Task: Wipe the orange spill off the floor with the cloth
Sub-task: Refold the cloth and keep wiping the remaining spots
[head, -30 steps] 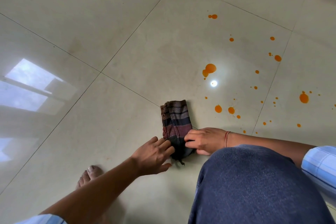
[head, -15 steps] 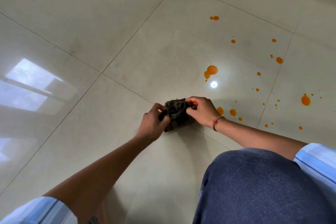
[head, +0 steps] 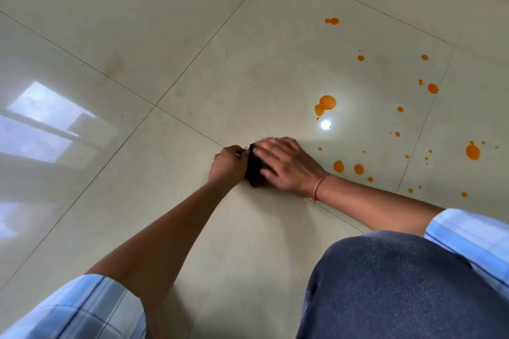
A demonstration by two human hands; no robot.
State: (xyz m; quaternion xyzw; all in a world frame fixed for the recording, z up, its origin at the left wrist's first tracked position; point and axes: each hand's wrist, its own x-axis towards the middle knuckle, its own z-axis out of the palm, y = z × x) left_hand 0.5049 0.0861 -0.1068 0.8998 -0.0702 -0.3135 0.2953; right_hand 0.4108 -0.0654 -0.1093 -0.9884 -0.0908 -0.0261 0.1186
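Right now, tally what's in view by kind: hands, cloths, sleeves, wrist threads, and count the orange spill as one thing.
hands: 2, left hand and right hand
cloth: 1
sleeves: 2, left sleeve and right sleeve
wrist thread: 1
orange spill: 1, many scattered drops
total: 7
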